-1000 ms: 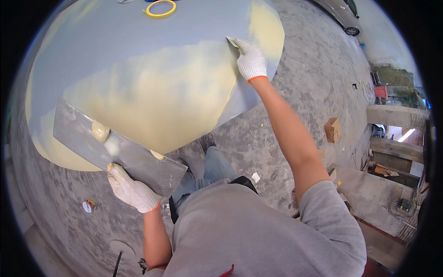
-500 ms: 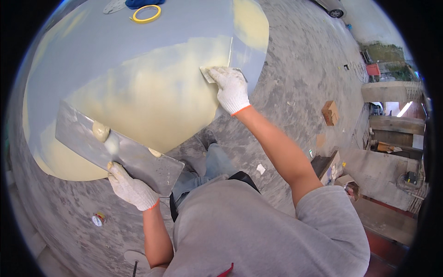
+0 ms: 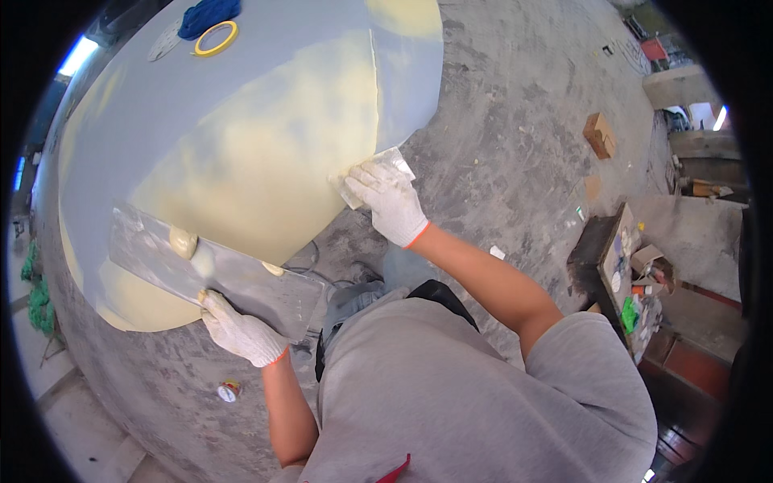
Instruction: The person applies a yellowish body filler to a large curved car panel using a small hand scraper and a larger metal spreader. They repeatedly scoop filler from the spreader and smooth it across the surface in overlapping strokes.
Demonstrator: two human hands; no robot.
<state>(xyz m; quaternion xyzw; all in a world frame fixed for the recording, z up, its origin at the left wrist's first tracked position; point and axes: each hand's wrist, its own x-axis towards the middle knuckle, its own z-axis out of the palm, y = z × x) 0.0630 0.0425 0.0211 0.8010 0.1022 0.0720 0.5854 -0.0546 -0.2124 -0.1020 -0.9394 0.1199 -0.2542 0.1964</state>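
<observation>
My left hand (image 3: 241, 330), in a white glove, grips a wide metal plate (image 3: 258, 294) carrying a cream putty blob (image 3: 183, 243), a white patch beside it and a smaller smear on its edge. My right hand (image 3: 386, 201), gloved too, holds a small metal scraper (image 3: 396, 161) at the lower right edge of a large rounded grey panel (image 3: 137, 125) coated in pale yellow patches; its fingers lie over the blade. A raised line of putty runs up the panel's right side from the scraper.
Yellow tape roll (image 3: 208, 53), blue cloth (image 3: 208, 16) and pale disc (image 3: 163, 42) lie on the panel's top. On the concrete floor (image 3: 507, 105) are a cardboard box (image 3: 599, 135) and small can (image 3: 228, 391). A cluttered bench (image 3: 596, 249) stands right; green material (image 3: 39, 306) lies far left.
My right hand and scraper have moved down along the panel toward me, leaving a putty line above. The left hand still holds the plate. The whole view has shifted.
</observation>
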